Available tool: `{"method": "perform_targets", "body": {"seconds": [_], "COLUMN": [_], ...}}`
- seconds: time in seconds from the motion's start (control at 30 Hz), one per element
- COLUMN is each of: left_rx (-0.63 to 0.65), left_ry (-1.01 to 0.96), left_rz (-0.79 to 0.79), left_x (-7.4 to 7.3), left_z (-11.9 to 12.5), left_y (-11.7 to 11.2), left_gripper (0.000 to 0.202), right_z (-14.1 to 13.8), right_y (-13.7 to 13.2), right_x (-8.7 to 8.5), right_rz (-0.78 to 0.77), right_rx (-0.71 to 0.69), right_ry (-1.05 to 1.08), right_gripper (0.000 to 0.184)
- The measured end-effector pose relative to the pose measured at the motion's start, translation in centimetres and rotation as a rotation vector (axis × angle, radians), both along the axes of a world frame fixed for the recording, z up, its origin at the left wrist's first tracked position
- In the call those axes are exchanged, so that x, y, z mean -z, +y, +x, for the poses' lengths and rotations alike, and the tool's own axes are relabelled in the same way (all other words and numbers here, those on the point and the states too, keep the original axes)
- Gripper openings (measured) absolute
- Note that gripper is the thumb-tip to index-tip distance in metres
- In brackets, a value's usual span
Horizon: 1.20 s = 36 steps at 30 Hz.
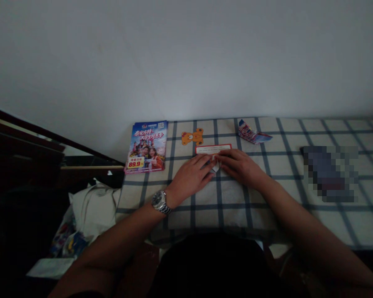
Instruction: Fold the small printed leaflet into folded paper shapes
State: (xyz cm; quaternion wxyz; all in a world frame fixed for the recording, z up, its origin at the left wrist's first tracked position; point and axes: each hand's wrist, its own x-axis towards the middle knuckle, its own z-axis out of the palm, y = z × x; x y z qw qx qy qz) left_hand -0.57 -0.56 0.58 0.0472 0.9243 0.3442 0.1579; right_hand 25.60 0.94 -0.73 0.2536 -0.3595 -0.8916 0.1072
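Observation:
My left hand (191, 176), with a metal watch on the wrist, and my right hand (239, 164) lie side by side on a checked tablecloth (267, 186). Their fingertips meet on a small folded white paper with a red border (213, 150) and press it flat against the cloth. Most of the paper is hidden under the fingers. The fingers of both hands are held together and pressed down on it.
A blue flyer (147, 145) lies at the table's left corner. An orange bear-shaped cutout (192, 136) and a folded coloured paper piece (251, 133) sit near the wall. A blurred dark object (329, 171) rests on the right. Bags and cloth (87, 211) lie left of the table.

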Motion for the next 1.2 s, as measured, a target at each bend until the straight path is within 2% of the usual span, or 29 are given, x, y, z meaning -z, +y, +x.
{"method": "perform_targets", "body": {"seconds": [0.27,0.47,0.67,1.2], "left_rx": [-0.026,-0.039,-0.044,0.021], "left_ry": [-0.042,-0.058,-0.062,-0.08], "left_rz": [-0.015,-0.03,-0.026,-0.036], "left_x": [0.2,0.73,0.51,0.72], "left_z": [-0.08,-0.21,-0.25,-0.8], "left_y": [-0.15,-0.23,-0.24,0.45], "left_gripper": [0.043,0.048,0.049,0.044], "right_z": [-0.31,-0.32,-0.39,-0.66], "right_y": [-0.01,0.07,-0.02,-0.06], "right_x": [0.76,0.62,0.41,0.26], "right_rz": [0.055,0.051,0.052,0.039], "right_rx": [0.041,0.03,0.039,0.051], "right_ry": [-0.058,-0.036,-0.034,-0.006], "right_gripper": [0.036,0.035,0.034,0.036]}}
